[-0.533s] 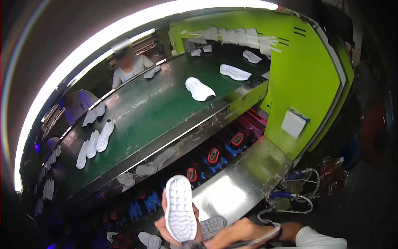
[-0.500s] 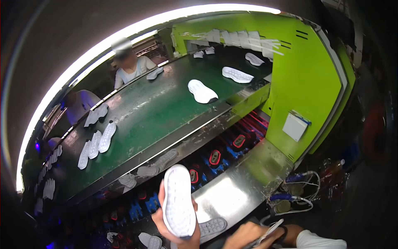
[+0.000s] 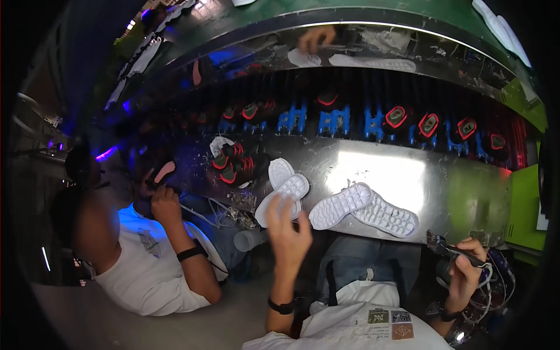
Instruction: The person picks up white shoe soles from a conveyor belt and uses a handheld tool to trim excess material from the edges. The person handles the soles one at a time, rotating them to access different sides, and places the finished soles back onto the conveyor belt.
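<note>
Our left hand (image 3: pixel 288 236) over left soles (image 3: pixel 294 186), fingers loosely spread; contact we cannot tell. Right hand (image 3: pixel 468 269) grips brush (image 3: pixel 444 246) by handle (image 3: pixel 454 251), probably so bristles (image 3: pixel 432 240) are free. Right soles (image 3: pixel 363 204) overlap on bench (image 3: pixel 446 189), patterned side up, seemingly for easy reach.

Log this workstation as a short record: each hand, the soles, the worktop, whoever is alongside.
Left hand: fingers spread over the left group of white soles; contact unclear
Right hand: gripping a black brush
Other soles: two overlapping white soles to the right of that group
Worktop: shiny metal surface, under both sets of soles
Behind worktop: row of blue supports
Alongside: co-worker in a white shirt, on the left
</note>
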Available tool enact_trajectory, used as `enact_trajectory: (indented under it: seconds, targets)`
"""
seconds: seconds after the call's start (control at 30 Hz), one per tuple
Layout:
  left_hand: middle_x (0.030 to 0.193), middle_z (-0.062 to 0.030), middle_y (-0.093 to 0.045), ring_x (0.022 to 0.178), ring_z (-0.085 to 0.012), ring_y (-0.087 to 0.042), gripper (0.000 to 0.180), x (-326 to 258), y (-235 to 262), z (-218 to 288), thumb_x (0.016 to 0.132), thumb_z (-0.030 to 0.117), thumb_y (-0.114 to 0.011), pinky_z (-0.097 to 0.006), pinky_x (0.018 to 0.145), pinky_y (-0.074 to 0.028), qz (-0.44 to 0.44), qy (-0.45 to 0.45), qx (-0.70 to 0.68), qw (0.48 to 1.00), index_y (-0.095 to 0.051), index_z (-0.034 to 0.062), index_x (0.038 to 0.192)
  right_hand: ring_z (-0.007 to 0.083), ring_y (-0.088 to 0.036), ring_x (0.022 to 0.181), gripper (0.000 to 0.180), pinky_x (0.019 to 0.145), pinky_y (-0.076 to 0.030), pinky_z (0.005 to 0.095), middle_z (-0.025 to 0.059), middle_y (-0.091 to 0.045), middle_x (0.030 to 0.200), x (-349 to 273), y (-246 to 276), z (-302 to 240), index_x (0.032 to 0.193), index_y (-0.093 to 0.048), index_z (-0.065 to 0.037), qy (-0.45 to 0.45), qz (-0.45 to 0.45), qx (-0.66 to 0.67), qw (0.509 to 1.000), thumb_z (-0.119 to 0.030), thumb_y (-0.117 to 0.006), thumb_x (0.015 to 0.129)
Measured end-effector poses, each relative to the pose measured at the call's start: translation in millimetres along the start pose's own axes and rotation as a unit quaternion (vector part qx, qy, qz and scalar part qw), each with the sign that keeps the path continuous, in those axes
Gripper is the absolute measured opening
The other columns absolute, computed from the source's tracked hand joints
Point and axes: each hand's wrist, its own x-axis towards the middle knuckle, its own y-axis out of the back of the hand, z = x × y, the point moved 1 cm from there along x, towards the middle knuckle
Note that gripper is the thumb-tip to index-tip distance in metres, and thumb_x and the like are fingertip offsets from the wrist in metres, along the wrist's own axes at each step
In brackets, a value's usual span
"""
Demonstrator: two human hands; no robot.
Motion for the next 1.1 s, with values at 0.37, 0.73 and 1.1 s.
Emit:
enact_trajectory:
  seconds: [0.37, 0.73, 1.1]
  targets:
    - [0.112, -0.0155, -0.065, 0.098, -0.0194, -0.063, 0.087, 22, 58, -94, 0.074, -0.008, -0.074, -0.033, 0.089, -0.051, -0.132, 0.263, -0.336, 0.895, -0.034, 0.0021, 0.15, 0.013, -0.057, 0.054, 0.026, 0.049, -0.046, 0.0219, 0.0207, -0.065, 0.088, -1, -70, -22, 0.09, -0.065, 0.01, -0.023, -0.062, 0.014, 0.998, -0.003, -0.075, 0.07]
    - [0.1, -0.0121, -0.071, 0.087, -0.0277, -0.068, 0.026, -53, 13, 84, 0.087, 0.012, -0.069, -0.035, 0.081, -0.052, -0.607, -0.116, -0.463, 0.635, -0.069, 0.0069, 0.113, 0.0258, -0.066, 0.085, 0.033, 0.084, -0.055, 0.0332, 0.0181, -0.063, 0.088, -1, -56, -11, 0.09, -0.064, 0.006, -0.034, -0.084, 0.137, 0.986, -0.001, -0.08, 0.063]
    - [0.123, -0.0147, -0.065, 0.106, -0.0188, -0.064, 0.041, -140, 37, 21, 0.095, 0.006, -0.062, -0.034, 0.093, -0.051, -0.682, 0.344, -0.523, 0.379, -0.049, -0.0026, 0.133, 0.0226, -0.067, 0.081, 0.028, 0.077, -0.054, 0.0298, 0.0132, -0.062, 0.083, -11, -20, -6, 0.087, -0.065, 0.003, -0.063, -0.035, 0.127, 0.989, 0.001, -0.08, 0.064]
